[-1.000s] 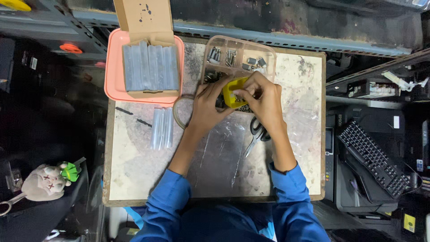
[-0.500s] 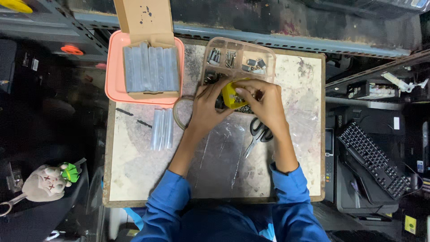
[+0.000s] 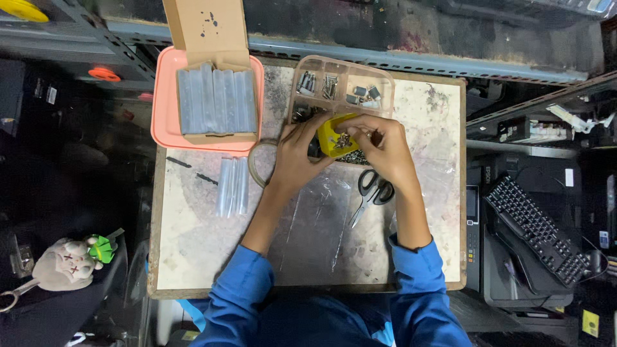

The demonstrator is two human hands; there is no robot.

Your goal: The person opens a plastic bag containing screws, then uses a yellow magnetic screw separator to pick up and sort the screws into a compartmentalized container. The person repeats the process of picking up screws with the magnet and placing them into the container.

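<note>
With our left hand (image 3: 297,153) we still cup the small yellow container (image 3: 333,136) by the near edge of the clear compartment box (image 3: 340,96), while our right hand's (image 3: 379,144) fingertips stay pinched over its small screws.

Yellow cup (image 3: 332,136) now sits more exposed between the fingertips, small screws visible inside; right hand (image 3: 380,149) fingers have drawn back from over it; left hand (image 3: 297,154) has shifted slightly, thumb along its near edge
</note>
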